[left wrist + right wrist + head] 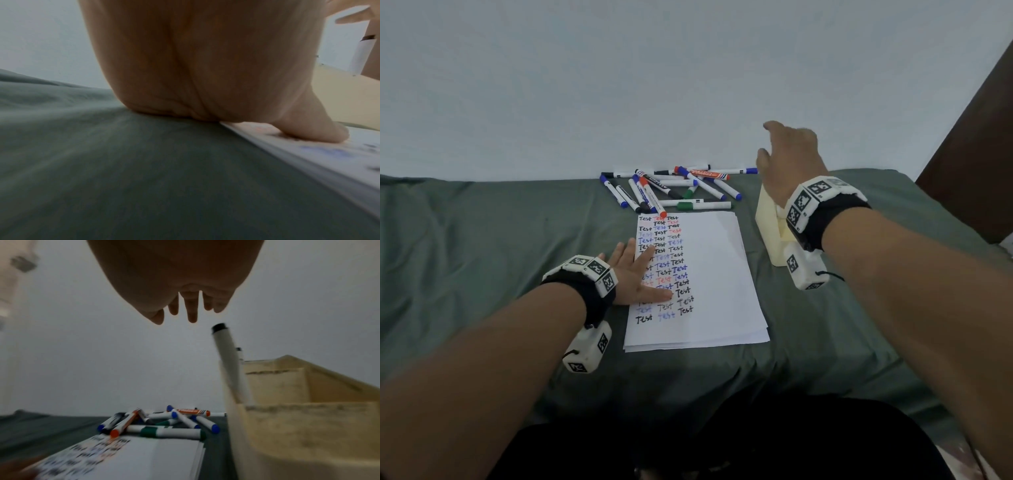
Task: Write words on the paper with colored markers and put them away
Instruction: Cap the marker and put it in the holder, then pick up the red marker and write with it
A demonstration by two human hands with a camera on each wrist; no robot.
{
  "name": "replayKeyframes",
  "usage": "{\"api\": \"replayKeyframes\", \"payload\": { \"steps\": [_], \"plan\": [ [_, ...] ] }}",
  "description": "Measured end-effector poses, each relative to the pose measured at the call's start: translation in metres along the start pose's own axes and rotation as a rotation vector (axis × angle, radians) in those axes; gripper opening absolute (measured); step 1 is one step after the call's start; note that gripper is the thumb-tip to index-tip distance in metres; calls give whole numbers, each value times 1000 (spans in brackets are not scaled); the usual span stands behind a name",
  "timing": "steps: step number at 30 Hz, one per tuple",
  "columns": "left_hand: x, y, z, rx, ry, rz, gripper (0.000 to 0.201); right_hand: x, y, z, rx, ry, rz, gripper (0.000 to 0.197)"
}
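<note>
The person's left hand (632, 274) lay flat with straight fingers on the left edge of the paper (709, 274), a small stack on the green cloth (482, 246) already filled with rows of "Test" in black, blue and red. Their right hand (789, 157) hung above the cream holder (768, 226), fingers loose and holding nothing, while a black-capped marker (226, 356) stood tilted in the holder's front compartment. The other markers (671, 188) lay heaped by the wall, just beyond the paper.
</note>
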State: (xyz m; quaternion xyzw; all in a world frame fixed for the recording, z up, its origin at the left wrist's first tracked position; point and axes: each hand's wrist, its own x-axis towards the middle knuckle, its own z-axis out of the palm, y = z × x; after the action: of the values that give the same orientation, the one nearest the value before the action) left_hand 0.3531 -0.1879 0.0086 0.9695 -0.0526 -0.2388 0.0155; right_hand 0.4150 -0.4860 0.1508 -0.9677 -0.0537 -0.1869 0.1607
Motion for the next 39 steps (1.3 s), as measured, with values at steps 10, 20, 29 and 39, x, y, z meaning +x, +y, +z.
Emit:
{"api": "replayKeyframes", "payload": {
  "steps": [10,20,29,39],
  "plan": [
    [-3,3,-1,14,-6,-9,146,-41,-44,71,-79,-585,-296,71],
    [3,2,-28,67,-84,-33,115,-61,-18,118,-170,-788,-185,86],
    [56,-13,-105,164,345,-12,38,-59,-16,124,-176,-784,-215,88],
    [97,-3,-118,383,393,149,38,-57,-13,129,-139,-805,-183,92]
  ]
}}
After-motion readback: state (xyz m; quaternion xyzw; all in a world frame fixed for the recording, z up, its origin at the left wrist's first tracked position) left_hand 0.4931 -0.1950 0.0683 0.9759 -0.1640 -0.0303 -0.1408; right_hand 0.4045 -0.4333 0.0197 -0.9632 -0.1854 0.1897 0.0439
